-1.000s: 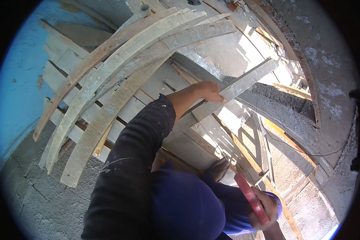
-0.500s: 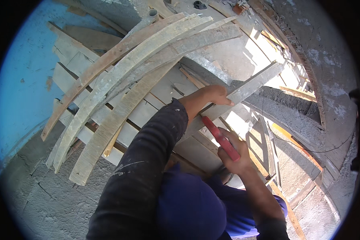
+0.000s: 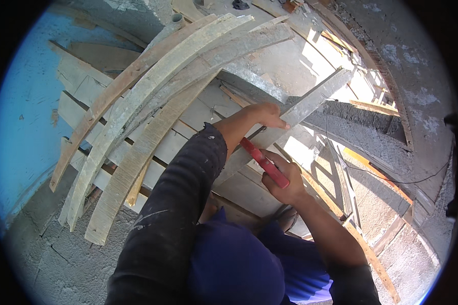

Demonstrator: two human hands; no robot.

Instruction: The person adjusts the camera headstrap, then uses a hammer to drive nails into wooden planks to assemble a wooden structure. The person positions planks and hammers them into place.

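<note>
A long grey board (image 3: 315,96) slants across the wooden framework from lower left to upper right. My left hand (image 3: 267,115) grips this board near its middle, thumb along the top face and the other fingers partly hidden. Just nearer to me, my right hand (image 3: 282,180) is closed around a narrow red tool (image 3: 264,162), which looks like a handle. The tool's far end lies over the board, close to my left forearm; no blade can be made out.
Several curved planks (image 3: 152,96) lie stacked on the left over pale slats (image 3: 185,137). A blue wall (image 3: 23,117) stands at far left. To the right are a rough concrete beam (image 3: 361,137), loose timber strips (image 3: 374,170) and a thin dark cable (image 3: 407,182).
The whole view has shifted, so the scene sits a little further left and up. My right hand and the red tool have moved slightly forward along the board; my left hand keeps its hold.
</note>
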